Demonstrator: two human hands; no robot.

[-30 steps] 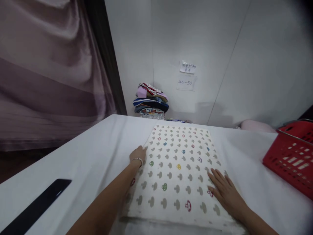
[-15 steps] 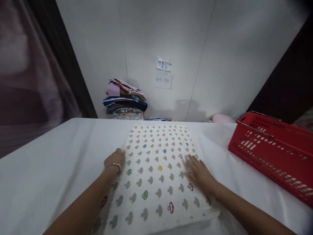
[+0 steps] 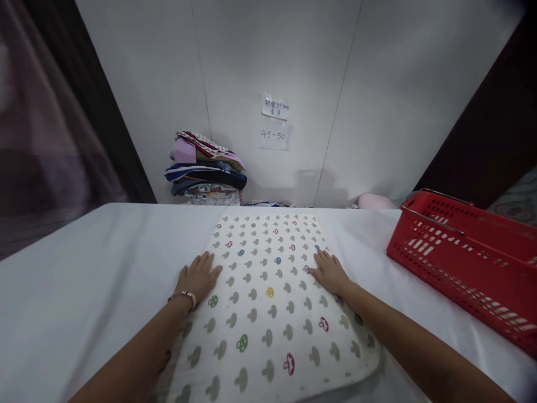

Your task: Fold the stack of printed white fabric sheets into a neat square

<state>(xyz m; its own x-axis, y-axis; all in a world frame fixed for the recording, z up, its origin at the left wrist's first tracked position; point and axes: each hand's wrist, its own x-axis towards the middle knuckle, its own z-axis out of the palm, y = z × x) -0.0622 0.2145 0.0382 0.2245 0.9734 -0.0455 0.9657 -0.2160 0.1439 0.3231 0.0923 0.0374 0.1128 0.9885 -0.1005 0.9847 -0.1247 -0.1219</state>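
Note:
A white cloth (image 3: 260,302) printed with grey mushrooms and a few coloured ones lies flat on the white table (image 3: 104,252), its near right corner rounded. On the cloth's left edge rests my left hand (image 3: 199,277), palm down with fingers spread and a bracelet at the wrist. My right hand (image 3: 331,272) lies flat on the cloth near its right edge, fingers apart. Neither hand grips anything.
A red plastic basket (image 3: 465,263) with metal handles stands at the right. Behind the table's far edge are a stack of folded fabrics (image 3: 207,170) and a pink object (image 3: 375,201). Paper labels (image 3: 274,136) are taped to the wall.
My left hand has opened from a curled shape and now lies flat with spread fingers. My right hand has shifted slightly up the cloth. The view has moved a little to the right.

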